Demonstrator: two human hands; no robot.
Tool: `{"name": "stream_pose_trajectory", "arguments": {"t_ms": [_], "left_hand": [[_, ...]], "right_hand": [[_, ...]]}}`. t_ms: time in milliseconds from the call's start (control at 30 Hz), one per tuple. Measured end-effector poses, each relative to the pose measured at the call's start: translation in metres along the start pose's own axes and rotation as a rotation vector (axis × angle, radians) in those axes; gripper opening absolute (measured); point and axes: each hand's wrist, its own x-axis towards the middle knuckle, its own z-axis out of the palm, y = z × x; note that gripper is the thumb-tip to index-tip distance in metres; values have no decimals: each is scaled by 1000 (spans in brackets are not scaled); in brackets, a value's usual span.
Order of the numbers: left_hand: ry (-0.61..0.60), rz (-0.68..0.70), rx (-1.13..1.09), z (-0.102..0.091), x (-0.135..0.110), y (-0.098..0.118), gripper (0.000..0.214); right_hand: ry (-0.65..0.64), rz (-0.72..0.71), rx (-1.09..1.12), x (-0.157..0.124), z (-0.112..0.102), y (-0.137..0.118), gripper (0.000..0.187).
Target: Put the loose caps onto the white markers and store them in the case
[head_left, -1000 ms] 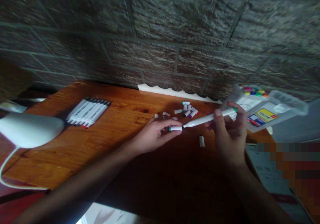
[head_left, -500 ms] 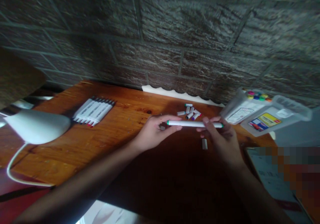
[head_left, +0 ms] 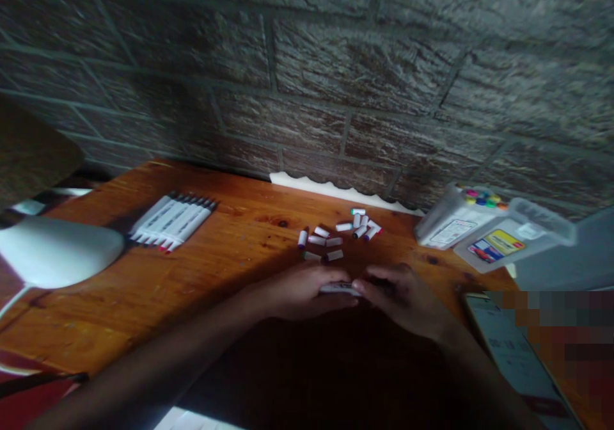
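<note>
Seated at a wooden desk (head_left: 230,289), a person works with both bare hands below a grey brick wall (head_left: 336,71). Reading left to right from the hands: a white dome-shaped lamp base (head_left: 57,251) sits at 9 o'clock, at the desk's left end. At 10 o'clock, a neat side-by-side row of white markers (head_left: 170,222) lies on the wood, with coloured ends showing at the near tips.

At the centre, the left hand (head_left: 297,292) and right hand (head_left: 403,299) meet, nearly touching, over a white marker (head_left: 338,288), which sits between them with most of its barrel hidden. The left fingers (head_left: 336,303) are curled closed around the marker's left part. The right fingers (head_left: 369,286) are bent over its right part, holding it from the other side. Deep shadow makes it hard to tell whether the marker also rests on the desk.

At 12 o'clock, a scatter of short white marker caps (head_left: 338,233) lies just beyond the hands, apart from them. Behind the caps, a white scalloped strip (head_left: 330,189) runs along the foot of the wall. At 2 o'clock, a clear plastic case (head_left: 494,225) with a colourful label lies open on the desk.
</note>
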Motion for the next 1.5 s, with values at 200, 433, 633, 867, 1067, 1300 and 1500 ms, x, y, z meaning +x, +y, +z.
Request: {"name": "stream_pose_trajectory", "arguments": {"t_ms": [200, 433, 633, 867, 1067, 1300, 1500], "left_hand": [[105, -52, -288, -2, 2, 2, 25], [215, -40, -371, -17, 4, -8, 17], [184, -17, 114, -2, 7, -19, 20], [211, 62, 157, 5, 8, -18, 22], [328, 9, -197, -1, 10, -17, 18], [565, -84, -602, -13, 7, -1, 30], [460, 123, -623, -4, 3, 13, 19]], "right_hand": [[29, -9, 29, 0, 0, 3, 12], [309, 68, 317, 4, 2, 3, 18], [357, 64, 468, 3, 0, -8, 18], [350, -93, 413, 2, 15, -15, 16], [385, 18, 425, 4, 6, -7, 18], [216, 170, 270, 10, -5, 30, 31], [181, 118, 250, 9, 1, 27, 26]]}}
